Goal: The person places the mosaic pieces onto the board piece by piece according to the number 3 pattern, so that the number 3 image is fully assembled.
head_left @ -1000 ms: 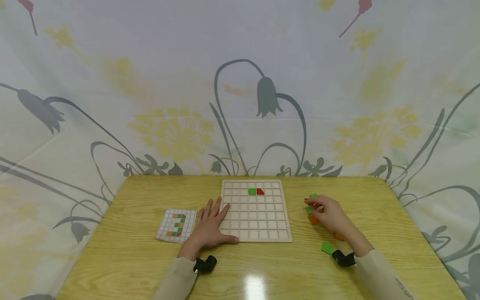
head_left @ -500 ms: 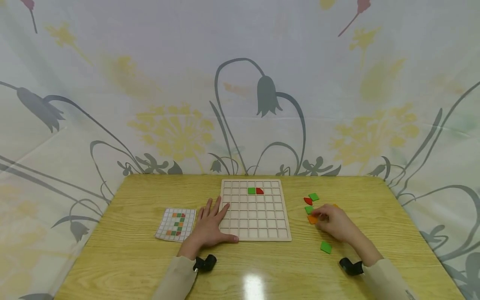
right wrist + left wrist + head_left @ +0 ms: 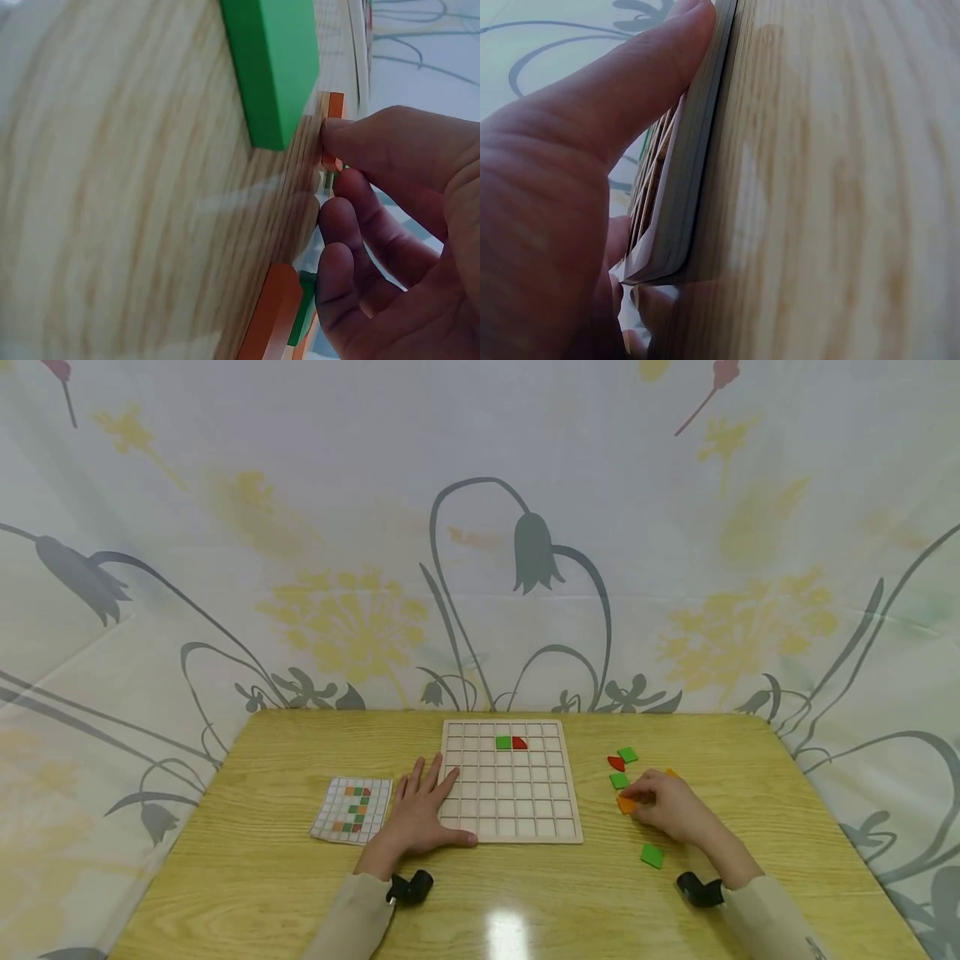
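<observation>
Right hand (image 3: 670, 806): fingertips pinch an orange tile (image 3: 626, 805) lying flat on the table (image 3: 262, 877), at the hand's left tip.
Left hand (image 3: 422, 814): flat, fingers spread, steadying the grid board (image 3: 512, 827) at its near-left edge.
Nearer hand: right.
Board holds: green tile (image 3: 503, 742) and red tile (image 3: 520, 742), touching, second row.

Head overview; close, table-level wrist views
</observation>
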Demonstrator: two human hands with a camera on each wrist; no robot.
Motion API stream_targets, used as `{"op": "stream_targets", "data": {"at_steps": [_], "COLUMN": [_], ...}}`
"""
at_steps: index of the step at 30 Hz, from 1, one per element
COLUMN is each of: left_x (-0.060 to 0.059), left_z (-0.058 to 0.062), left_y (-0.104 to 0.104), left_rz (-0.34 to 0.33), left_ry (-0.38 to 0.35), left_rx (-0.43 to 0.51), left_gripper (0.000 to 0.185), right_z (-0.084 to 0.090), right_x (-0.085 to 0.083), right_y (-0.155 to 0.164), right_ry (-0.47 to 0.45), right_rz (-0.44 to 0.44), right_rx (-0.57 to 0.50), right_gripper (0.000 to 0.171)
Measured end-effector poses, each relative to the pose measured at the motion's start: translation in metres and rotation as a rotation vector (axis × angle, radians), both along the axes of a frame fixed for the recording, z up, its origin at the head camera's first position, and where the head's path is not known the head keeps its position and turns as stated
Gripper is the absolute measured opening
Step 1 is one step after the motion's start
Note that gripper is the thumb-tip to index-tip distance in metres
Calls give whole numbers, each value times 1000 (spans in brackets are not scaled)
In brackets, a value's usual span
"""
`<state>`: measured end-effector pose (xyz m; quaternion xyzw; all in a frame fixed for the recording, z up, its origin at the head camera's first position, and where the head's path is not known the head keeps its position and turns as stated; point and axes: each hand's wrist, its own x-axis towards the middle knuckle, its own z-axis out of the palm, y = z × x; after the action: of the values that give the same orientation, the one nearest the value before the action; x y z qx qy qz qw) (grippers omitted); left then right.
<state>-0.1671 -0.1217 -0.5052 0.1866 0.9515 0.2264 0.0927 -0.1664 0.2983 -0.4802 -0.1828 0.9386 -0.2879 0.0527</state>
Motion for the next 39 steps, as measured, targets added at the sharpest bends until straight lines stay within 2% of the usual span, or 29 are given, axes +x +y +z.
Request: {"op": "stream_targets", "data": {"at_steps": [17,29,39], "left_x": [-1,-2,-2], "left_z": [-2,-4,-4], "left_y": [0,-1,-1], "left_rz": [0,0,-7], "left_ry": [-2,5,23], "left_rx": [-11,-14,-5], "left_gripper": [111,111,111], "right_z": [-3,-4,-3], "right_x": [-3,-8,-14], "right_y": [0,-2,-16], "right_ry": [30,11,50], "right_rz": [-6,-24,-13], "right_rx": [34,-15,-49], "right_gripper": [22,26,29]}}
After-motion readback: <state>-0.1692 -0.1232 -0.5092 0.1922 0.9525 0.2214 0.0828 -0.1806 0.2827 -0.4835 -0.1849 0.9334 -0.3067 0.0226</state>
